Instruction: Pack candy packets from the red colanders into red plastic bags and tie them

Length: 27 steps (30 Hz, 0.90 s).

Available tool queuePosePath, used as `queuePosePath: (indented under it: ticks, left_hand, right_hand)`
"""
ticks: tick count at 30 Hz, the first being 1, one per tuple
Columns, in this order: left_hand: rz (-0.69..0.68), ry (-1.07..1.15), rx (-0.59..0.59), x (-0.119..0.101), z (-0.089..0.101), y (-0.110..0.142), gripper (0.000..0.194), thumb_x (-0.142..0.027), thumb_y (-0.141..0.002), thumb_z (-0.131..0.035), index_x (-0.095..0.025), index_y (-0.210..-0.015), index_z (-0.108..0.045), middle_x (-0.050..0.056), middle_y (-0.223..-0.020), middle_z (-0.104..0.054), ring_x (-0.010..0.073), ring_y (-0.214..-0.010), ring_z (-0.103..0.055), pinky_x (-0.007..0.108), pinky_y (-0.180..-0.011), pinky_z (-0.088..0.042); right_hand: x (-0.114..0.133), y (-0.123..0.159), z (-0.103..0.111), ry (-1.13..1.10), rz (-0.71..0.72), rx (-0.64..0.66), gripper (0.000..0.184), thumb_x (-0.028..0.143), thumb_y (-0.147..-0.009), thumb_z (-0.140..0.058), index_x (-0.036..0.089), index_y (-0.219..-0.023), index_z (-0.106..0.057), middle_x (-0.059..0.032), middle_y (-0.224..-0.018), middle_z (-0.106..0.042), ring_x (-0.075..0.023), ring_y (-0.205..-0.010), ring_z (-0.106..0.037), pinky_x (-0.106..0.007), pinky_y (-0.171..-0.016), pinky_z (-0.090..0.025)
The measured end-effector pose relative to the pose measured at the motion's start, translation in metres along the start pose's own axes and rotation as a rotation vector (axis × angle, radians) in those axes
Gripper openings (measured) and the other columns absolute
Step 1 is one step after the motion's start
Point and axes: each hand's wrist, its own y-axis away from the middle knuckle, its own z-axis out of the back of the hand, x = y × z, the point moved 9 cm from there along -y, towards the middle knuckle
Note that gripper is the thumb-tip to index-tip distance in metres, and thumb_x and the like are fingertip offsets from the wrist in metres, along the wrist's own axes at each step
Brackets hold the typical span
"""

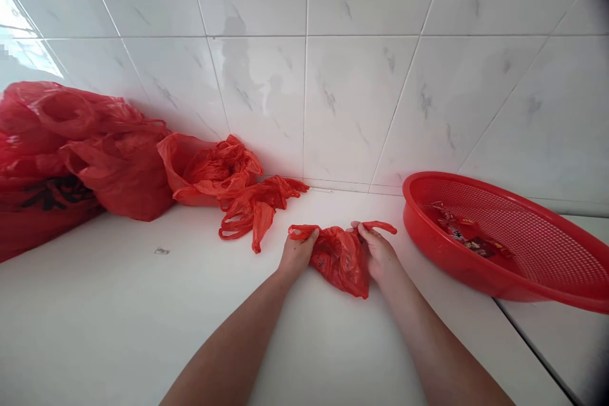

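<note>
A small red plastic bag [340,260] lies on the white counter [143,317] in front of me. My left hand [297,252] pinches its left handle, fingers closed on the plastic. My right hand [378,254] grips the right handle, which sticks out past my thumb. The bag bulges between the two hands, and I cannot see what is inside.
A red mesh basket [533,279] with several wrapped packets [464,235] sits at the right. More crumpled red bags [228,184] lie by the tiled wall, and a large full red bag [61,152] fills the left side.
</note>
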Motion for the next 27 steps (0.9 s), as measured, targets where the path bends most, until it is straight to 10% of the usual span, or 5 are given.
queuePosePath:
  ticks: [17,27]
  left_hand:
    - [-0.058,-0.005,0.006,-0.004,-0.001,0.001,0.016,-0.036,-0.078,-0.058,-0.021,-0.08,-0.063,0.001,-0.082,-0.065,0.0168,-0.077,-0.06,0.029,-0.07,-0.047]
    - [-0.014,0.128,0.085,-0.009,-0.003,-0.001,0.02,-0.034,-0.074,-0.059,-0.015,-0.069,-0.064,0.002,-0.066,-0.065,0.0161,-0.063,-0.059,0.027,-0.059,-0.046]
  right_hand:
    - [0.001,0.01,-0.02,0.065,0.009,0.235,0.017,0.029,-0.067,-0.074,0.022,-0.08,-0.064,-0.0004,-0.084,-0.07,-0.0167,-0.079,-0.063,-0.031,-0.073,-0.048]
    - [0.008,0.024,-0.051,0.773,0.185,0.373,0.018,0.036,-0.075,-0.061,0.019,-0.074,-0.068,0.0002,-0.068,-0.06,-0.0134,-0.063,-0.051,-0.028,-0.063,-0.04]
